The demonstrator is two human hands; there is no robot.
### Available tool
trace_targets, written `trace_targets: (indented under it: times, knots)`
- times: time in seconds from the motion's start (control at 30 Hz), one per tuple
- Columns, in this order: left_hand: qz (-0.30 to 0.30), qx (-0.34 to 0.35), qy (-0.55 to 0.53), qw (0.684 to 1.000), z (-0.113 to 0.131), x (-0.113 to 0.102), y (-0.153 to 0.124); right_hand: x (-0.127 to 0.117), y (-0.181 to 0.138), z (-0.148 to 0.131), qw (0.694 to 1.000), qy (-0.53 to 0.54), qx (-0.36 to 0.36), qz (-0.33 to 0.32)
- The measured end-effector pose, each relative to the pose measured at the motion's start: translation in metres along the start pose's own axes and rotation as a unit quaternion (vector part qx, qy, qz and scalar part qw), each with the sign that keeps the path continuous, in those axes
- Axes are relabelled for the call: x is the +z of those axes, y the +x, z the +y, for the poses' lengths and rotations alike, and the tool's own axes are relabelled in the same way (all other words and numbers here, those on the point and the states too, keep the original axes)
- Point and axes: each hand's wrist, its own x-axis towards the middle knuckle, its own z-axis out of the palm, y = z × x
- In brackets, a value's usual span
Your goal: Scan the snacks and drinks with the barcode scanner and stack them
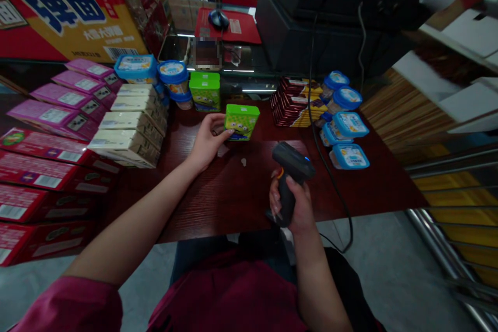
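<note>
My left hand (210, 139) grips a small green box (241, 120) with cartoon eyes on its front, thumb on the near face and fingers behind its left side. The box stands upright on the dark red-brown table. In my right hand (298, 205) is a black barcode scanner (290, 176), held by its handle, with a blue light on top and an orange trigger. The scanner's head points toward the green box, a short way to its right. Matching green boxes (205, 94) stand just behind my left hand.
Cream boxes (128, 137), purple boxes (58, 109) and red boxes (39, 166) line the left side. Blue-lidded tubs (350, 155) and stacked brown-and-yellow packs (298, 104) sit at right. A black cable (324, 163) hangs across the table. A mouse (218, 19) lies behind.
</note>
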Motion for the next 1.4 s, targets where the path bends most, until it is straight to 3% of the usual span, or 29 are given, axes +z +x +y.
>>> trace_targets:
  times: [0.17, 0.37, 0.57, 0.83, 0.97, 1.07, 1.23, 1.3, 1.4]
  knots:
    - [-0.046, 0.042, 0.102, 0.993, -0.019, 0.016, 0.022, 0.0, 0.0, 0.001, 1.0, 0.018, 0.005, 0.005]
    - [0.02, 0.092, 0.257, 0.962, -0.038, 0.045, 0.076, -0.004, 0.0, 0.004, 0.999, 0.025, 0.03, 0.021]
    - [0.053, 0.124, 0.262, 0.956, -0.056, 0.067, 0.129, -0.007, 0.001, 0.007, 0.998, 0.042, 0.046, 0.013]
    - [0.044, 0.134, 0.236, 0.962, -0.072, 0.072, 0.149, -0.007, 0.0, 0.005, 0.997, 0.047, 0.053, 0.007]
    - [0.053, 0.106, 0.242, 0.963, -0.072, 0.071, 0.141, -0.007, 0.001, 0.005, 0.998, 0.044, 0.045, 0.011]
    - [0.058, 0.122, 0.273, 0.953, -0.061, 0.063, 0.113, -0.006, 0.002, 0.004, 0.998, 0.045, 0.043, 0.007]
    - [0.051, 0.226, 0.365, 0.902, -0.026, 0.021, 0.044, -0.005, 0.002, -0.001, 0.998, 0.035, 0.048, 0.007]
    - [0.089, 0.245, 0.387, 0.884, -0.013, 0.0, 0.027, -0.004, 0.001, -0.002, 0.998, 0.033, 0.047, 0.0]
    - [0.16, 0.248, 0.393, 0.871, -0.008, -0.026, 0.023, -0.004, 0.001, -0.002, 0.999, 0.033, 0.038, -0.011]
